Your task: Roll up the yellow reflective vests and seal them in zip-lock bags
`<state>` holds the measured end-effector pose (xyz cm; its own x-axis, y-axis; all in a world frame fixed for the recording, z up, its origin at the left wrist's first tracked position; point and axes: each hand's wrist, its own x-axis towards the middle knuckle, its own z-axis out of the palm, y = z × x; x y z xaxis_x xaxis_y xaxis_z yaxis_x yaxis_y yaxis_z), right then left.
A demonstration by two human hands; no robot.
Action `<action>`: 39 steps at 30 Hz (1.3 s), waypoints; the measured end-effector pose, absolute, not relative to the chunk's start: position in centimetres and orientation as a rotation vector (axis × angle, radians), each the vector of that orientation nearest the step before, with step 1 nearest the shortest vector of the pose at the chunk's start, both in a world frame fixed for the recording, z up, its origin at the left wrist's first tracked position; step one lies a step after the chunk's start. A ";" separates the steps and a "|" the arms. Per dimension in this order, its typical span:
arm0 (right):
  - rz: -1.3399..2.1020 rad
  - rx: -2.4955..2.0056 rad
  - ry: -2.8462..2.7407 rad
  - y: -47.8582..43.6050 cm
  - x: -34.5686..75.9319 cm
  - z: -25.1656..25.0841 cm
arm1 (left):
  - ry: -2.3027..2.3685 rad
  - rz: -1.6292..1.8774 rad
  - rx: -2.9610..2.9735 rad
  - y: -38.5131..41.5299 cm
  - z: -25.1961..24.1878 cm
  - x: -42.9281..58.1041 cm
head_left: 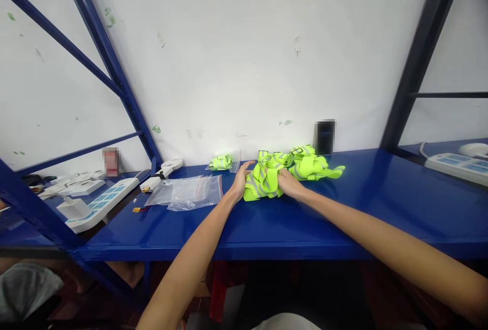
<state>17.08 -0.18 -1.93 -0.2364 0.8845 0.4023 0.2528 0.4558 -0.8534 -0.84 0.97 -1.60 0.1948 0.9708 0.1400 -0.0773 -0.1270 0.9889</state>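
Note:
A bundle of neon yellow straps with grey reflective stripes (263, 180) lies on the blue table between my two hands. My left hand (241, 180) cups its left side, with the thumb and fingers showing along the edge. On the right side my right hand (288, 183) is closed on the straps, its fingertips partly hidden by them. A second loose heap of the same straps (314, 166) lies just behind and to the right. Further left, near the wall, a clear bag holds folded yellow straps (221, 162).
Clear zip bags (194, 192) lie flat left of my hands, beside a small white fan (171, 166). A power strip (104, 203) is at far left, another (459, 165) at far right. A dark blurred box (325, 138) stands against the wall. Blue posts (114, 70) rise at left.

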 end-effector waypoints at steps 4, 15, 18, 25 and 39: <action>1.044 -0.940 -1.607 0.6 17.1 -2.0 | 0.747 1.119 1.282 -0.4 -1.4 -1.7; 0.616 -0.874 -1.847 -1.7 16.5 -3.2 | 1.086 1.016 2.057 -1.9 -2.3 -1.6; 0.423 -0.834 -1.844 -2.3 16.3 -3.2 | 1.120 1.001 2.111 -2.0 -2.2 -1.3; 0.312 -0.860 -1.881 -2.3 16.5 -2.8 | 1.210 0.906 2.318 -1.5 -2.1 -1.4; 1.005 -0.801 -1.813 -1.2 16.4 2.0 | 1.367 0.899 2.518 -0.5 -1.5 -1.7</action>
<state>16.40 -1.21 2.03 -0.3980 0.8320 0.3866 0.1131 0.4627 -0.8793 -1.65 -0.52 -1.49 0.4092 0.8010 0.4369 0.7182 -0.5781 0.3872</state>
